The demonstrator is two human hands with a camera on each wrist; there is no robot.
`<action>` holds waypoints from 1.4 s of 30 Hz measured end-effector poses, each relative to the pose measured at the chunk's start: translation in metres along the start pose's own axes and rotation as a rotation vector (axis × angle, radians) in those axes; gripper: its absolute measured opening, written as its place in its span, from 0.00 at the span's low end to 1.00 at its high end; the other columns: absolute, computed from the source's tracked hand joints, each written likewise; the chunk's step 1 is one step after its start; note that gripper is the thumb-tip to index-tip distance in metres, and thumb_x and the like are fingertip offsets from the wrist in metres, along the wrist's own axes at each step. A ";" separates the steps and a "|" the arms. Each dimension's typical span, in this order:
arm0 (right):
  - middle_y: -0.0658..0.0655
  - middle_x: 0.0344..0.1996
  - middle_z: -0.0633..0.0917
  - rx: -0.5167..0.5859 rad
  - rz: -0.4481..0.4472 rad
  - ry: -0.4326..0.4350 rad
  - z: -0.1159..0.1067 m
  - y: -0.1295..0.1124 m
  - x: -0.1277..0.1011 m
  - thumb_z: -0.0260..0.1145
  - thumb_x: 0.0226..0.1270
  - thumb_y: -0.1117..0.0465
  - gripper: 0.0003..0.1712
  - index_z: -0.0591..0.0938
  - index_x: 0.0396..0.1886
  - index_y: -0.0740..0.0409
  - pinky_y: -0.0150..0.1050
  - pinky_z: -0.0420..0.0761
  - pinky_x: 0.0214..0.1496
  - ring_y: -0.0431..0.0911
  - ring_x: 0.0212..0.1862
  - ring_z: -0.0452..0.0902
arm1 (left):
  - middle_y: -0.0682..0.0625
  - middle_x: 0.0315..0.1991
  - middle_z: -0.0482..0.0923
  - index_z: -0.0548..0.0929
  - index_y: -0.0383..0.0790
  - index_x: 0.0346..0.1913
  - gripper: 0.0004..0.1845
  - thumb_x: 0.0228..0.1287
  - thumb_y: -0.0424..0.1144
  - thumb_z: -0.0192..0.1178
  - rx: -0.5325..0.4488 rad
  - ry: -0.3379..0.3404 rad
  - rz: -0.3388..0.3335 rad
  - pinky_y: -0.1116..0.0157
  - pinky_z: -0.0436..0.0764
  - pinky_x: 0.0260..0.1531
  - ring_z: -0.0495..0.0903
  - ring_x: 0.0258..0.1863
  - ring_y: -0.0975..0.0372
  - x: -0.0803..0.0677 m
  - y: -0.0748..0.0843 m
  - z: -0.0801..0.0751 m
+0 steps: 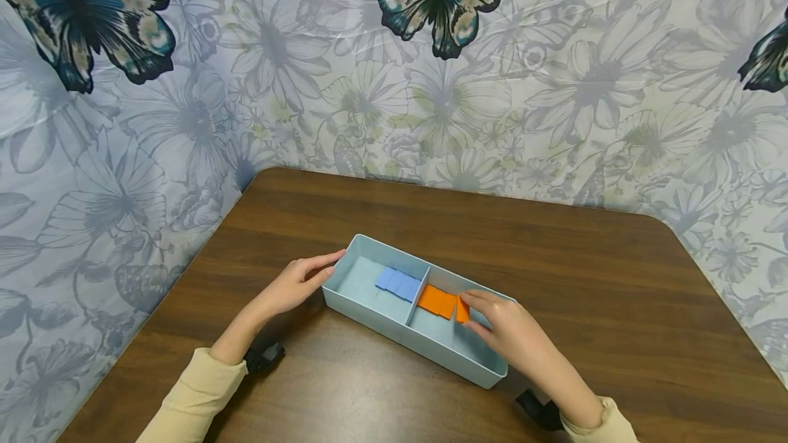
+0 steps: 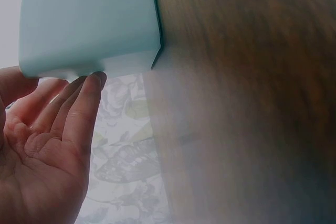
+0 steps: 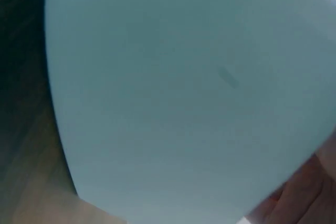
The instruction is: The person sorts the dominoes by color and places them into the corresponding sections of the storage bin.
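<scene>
The left hand (image 2: 44, 156) lies open, fingertips (image 2: 94, 80) touching the pale blue tray (image 2: 89, 19) on the wooden table (image 2: 241, 103).

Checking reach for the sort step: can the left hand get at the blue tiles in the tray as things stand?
Probably yes. The left hand rests with straight fingers on the end wall of the tray, and the blue tiles lie uncovered in that nearer compartment. The right hand is busy past the divider, pinching an orange tile.

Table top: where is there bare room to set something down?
The table is bare behind the blue tray up to the butterfly curtain, and at its right end. Crowded: the tray's front, where the left hand and right hand flank it.
</scene>
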State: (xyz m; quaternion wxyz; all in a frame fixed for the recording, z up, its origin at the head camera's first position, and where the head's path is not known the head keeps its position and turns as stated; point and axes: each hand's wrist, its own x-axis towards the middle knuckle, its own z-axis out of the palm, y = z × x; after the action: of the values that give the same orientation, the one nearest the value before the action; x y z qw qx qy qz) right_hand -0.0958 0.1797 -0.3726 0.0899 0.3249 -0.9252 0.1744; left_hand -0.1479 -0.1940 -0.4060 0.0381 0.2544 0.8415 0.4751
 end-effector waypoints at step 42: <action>0.50 0.20 0.73 -0.192 0.073 -0.147 0.029 0.000 0.011 0.78 0.43 0.63 0.14 0.80 0.27 0.60 0.38 0.76 0.24 0.45 0.22 0.71 | 0.43 0.62 0.68 0.68 0.32 0.65 0.21 0.71 0.31 0.49 -0.002 0.008 0.021 0.52 0.68 0.55 0.66 0.61 0.53 0.001 -0.001 0.001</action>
State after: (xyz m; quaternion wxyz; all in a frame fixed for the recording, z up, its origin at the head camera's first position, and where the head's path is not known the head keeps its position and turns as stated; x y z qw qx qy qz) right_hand -0.1059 0.1622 -0.3965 0.0462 0.2926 -0.9530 0.0642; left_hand -0.1494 -0.1930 -0.4073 0.0300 0.2614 0.8385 0.4772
